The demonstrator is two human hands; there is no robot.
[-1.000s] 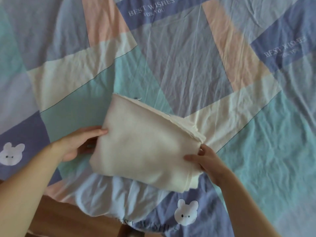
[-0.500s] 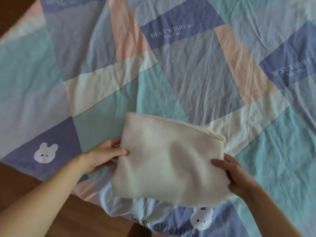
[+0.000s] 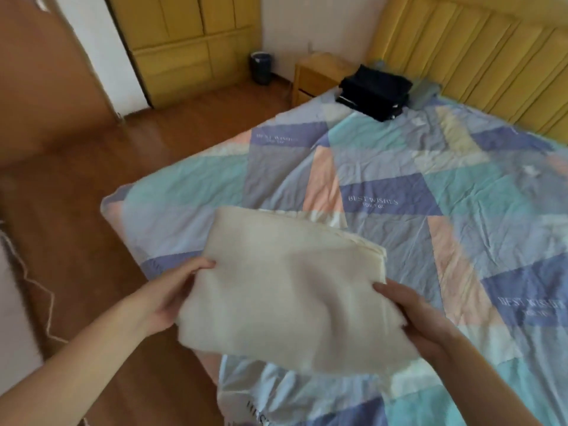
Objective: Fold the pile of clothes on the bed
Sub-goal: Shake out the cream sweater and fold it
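Note:
A folded cream cloth (image 3: pixel 285 290) is held up above the near corner of the bed (image 3: pixel 461 186). My left hand (image 3: pixel 167 295) grips its left edge, thumb on top. My right hand (image 3: pixel 421 315) grips its right edge, fingers under the folded layers. The cloth is a thick, flat rectangle, tilted slightly. A stack of folded dark clothes (image 3: pixel 375 92) lies at the far end of the bed near the headboard, with a grey-green piece (image 3: pixel 425 93) beside it.
The bed has a patchwork sheet in blue, teal and pink. A yellow padded headboard (image 3: pixel 479 56) runs along the far right. A wooden nightstand (image 3: pixel 319 73), a dark bin (image 3: pixel 261 67), yellow cabinets (image 3: pixel 187 44) and wooden floor (image 3: pixel 101 167) lie to the left.
Both hands have lifted the folded cream cloth off the sheet. My view has swung up, so the far end of the bed and the room now show.

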